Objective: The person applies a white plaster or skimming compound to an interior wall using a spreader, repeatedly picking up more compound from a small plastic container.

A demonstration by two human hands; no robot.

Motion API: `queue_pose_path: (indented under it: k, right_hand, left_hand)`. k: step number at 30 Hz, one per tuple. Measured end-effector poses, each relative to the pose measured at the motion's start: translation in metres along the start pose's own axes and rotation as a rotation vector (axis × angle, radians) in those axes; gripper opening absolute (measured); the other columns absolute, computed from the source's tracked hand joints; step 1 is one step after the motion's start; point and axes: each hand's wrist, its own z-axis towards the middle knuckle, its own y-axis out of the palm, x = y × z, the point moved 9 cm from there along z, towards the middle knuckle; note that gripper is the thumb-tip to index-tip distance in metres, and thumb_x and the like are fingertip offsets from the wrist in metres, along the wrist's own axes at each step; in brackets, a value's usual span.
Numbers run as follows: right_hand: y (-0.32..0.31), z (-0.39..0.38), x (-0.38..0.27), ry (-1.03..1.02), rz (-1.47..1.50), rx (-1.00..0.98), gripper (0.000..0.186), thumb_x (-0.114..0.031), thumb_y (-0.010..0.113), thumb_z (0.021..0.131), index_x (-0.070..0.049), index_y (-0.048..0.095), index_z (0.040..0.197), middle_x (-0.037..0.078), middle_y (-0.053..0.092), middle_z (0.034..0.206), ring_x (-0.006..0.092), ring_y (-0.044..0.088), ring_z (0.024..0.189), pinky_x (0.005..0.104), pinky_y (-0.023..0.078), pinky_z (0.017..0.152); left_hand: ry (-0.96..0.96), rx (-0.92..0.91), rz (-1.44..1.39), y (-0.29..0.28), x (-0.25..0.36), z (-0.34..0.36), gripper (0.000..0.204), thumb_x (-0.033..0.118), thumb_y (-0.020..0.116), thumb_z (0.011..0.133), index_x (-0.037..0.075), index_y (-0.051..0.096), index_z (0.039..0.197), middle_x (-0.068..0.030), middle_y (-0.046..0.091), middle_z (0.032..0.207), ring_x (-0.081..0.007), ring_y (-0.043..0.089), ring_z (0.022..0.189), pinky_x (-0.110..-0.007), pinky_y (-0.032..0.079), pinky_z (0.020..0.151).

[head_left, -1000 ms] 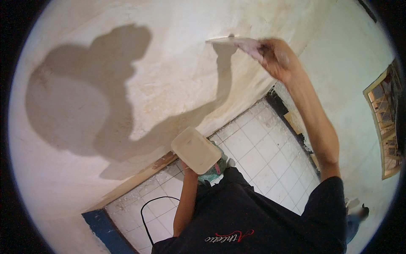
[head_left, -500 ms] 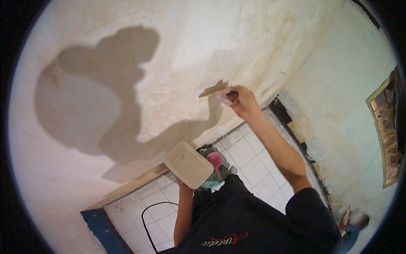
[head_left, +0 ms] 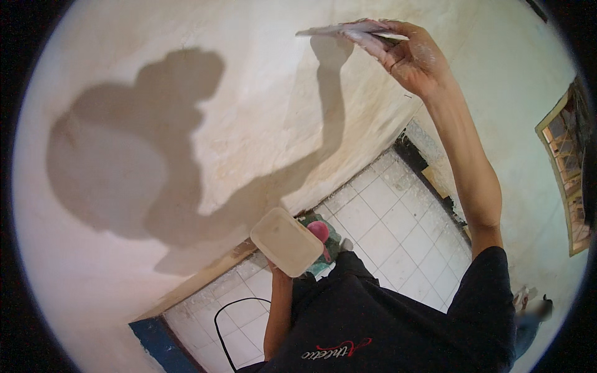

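My right hand (head_left: 420,65) is raised high against the pale, stained wall (head_left: 249,87), closed round a flat white-smeared scraper (head_left: 360,31), whose thin edge lies at or very near the wall above the shadow of my arm. My left hand (head_left: 278,268), mostly hidden, holds a shallow rectangular beige container (head_left: 285,241) low in front of me. Behind that container, a pink dipper (head_left: 317,231) rests on a crumpled green sack or bag (head_left: 336,239).
White floor tiles (head_left: 398,230) meet the wall along a dirty edge. A black looped cord (head_left: 236,301) lies at lower left beside a blue-painted section (head_left: 155,342). A barred window (head_left: 556,161) is in the right wall. Another person (head_left: 528,326) is at far lower right.
My right hand with the scraper dipped down the wall half a second ago and is now back up, slightly higher than a second ago. The container has shifted only slightly.
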Motion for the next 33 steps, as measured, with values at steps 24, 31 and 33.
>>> queue_pose_path:
  k: [24,31,33]
  right_hand:
    - [-0.144,0.007,0.196,0.279,0.018,0.161,0.028,-0.008,0.038,0.098,0.014,0.053,0.105,0.026,0.061,0.106,0.0369,0.066,0.096,0.0394,0.061,0.082]
    - [-0.048,0.013,0.088,0.26,-0.123,0.052,0.029,-0.004,0.035,0.096,0.021,0.048,0.103,0.032,0.058,0.109,0.0388,0.063,0.101,0.0392,0.061,0.085]
    - [-0.04,0.009,0.071,0.24,-0.109,0.054,0.028,-0.003,0.036,0.095,0.021,0.046,0.104,0.033,0.057,0.109,0.0388,0.063,0.102,0.0394,0.06,0.086]
  left_hand:
    - [0.053,0.098,0.074,-0.032,0.029,-0.022,0.073,0.064,0.049,0.089,0.016,0.038,0.143,-0.0102,0.051,0.137,-0.0332,0.055,0.119,-0.056,0.048,0.098]
    - [0.024,0.067,0.083,-0.047,0.021,-0.023,0.075,0.065,0.049,0.088,0.016,0.036,0.144,-0.0103,0.05,0.139,-0.0337,0.055,0.12,-0.057,0.047,0.099]
    - [0.052,0.077,0.092,-0.052,0.023,-0.025,0.074,0.064,0.049,0.088,0.016,0.037,0.143,-0.0102,0.05,0.138,-0.0336,0.055,0.119,-0.056,0.047,0.098]
